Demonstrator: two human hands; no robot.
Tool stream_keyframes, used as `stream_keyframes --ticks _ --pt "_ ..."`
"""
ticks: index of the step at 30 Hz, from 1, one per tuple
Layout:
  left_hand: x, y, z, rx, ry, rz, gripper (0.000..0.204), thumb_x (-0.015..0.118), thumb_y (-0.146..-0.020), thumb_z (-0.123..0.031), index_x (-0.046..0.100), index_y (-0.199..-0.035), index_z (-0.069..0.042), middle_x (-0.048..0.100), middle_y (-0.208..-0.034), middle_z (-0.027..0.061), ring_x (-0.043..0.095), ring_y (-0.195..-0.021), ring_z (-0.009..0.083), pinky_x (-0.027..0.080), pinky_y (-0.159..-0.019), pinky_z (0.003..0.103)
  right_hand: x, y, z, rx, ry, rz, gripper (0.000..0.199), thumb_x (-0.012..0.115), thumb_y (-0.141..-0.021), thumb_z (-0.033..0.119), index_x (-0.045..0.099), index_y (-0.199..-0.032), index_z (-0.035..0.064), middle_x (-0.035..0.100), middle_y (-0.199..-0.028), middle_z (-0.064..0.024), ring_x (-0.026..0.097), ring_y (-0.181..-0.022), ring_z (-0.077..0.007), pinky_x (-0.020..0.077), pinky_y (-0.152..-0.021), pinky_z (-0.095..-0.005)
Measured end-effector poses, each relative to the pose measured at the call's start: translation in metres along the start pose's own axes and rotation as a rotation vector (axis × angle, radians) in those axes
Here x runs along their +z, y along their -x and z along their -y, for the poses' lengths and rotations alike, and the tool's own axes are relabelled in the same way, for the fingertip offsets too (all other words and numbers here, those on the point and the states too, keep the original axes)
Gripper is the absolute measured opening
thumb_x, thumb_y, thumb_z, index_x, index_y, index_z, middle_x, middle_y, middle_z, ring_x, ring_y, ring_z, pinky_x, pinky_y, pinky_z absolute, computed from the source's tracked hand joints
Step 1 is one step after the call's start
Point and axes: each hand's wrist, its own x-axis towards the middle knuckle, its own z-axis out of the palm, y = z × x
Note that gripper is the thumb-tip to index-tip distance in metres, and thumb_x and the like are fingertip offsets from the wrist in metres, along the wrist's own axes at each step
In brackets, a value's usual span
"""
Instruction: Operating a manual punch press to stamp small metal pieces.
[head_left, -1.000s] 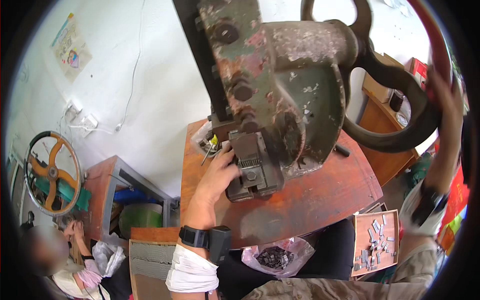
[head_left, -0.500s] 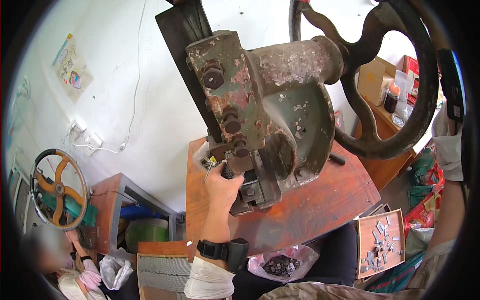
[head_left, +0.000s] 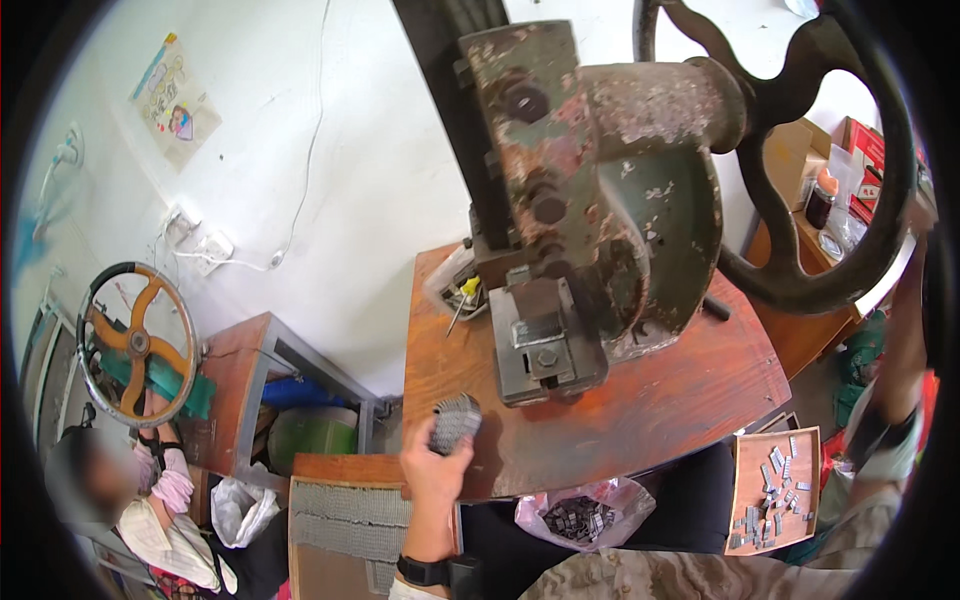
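Observation:
My left hand point(head_left: 432, 470) is closed around a small stack of grey ridged metal pieces point(head_left: 456, 424), held over the left front of the wooden table. Beyond it stands a worn green hand-operated press point(head_left: 610, 190) with a big handwheel point(head_left: 765, 215). In the press's die block point(head_left: 540, 345) a shiny grey metal piece point(head_left: 537, 329) lies beneath the ram. My right hand point(head_left: 921, 208) is at the far right, by the handwheel's rim; it is blurred at the picture's dark edge, and its fingers cannot be made out.
A wooden tray point(head_left: 774, 490) of loose metal pieces is at right. A plastic bag point(head_left: 585, 513) of dark pieces sits by my lap. Rows of grey pieces fill a board point(head_left: 345, 530) at left. Another person point(head_left: 165, 500) works at a second handwheel point(head_left: 138, 345).
My left hand has drawn back from the die toward me, carrying the stack of metal pieces. The head view has shifted, and my right hand now shows beside the handwheel.

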Motion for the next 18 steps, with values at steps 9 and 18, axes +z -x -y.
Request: stream_keyframes --ticks 9,18 --pt "0.030 0.051 0.001 0.410 -0.101 0.208 0.063 0.080 -0.061 -0.009 0.053 -0.117 0.002 0.061 -0.099 0.0173 0.059 -0.092 0.0320 0.048 -0.079 0.037 0.118 0.212 0.110 0.347 -0.432 0.861 0.065 0.077 -0.061 0.027 0.055 -0.121 0.0149 0.052 -0.115 -0.0126 0.048 -0.107 -0.0335 0.0410 -0.087 -0.0461" --pt "0.031 0.054 0.007 0.151 0.012 0.220 0.080 0.081 -0.062 -0.010 0.040 -0.130 0.002 0.063 -0.107 0.0205 0.064 -0.094 0.0289 0.050 -0.084 0.035 0.184 0.174 0.155 0.232 -0.311 1.070 0.083 0.069 -0.059 0.060 0.048 -0.132 0.0255 0.041 -0.136 -0.0124 0.037 -0.123 -0.0395 0.0338 -0.095 -0.0563"
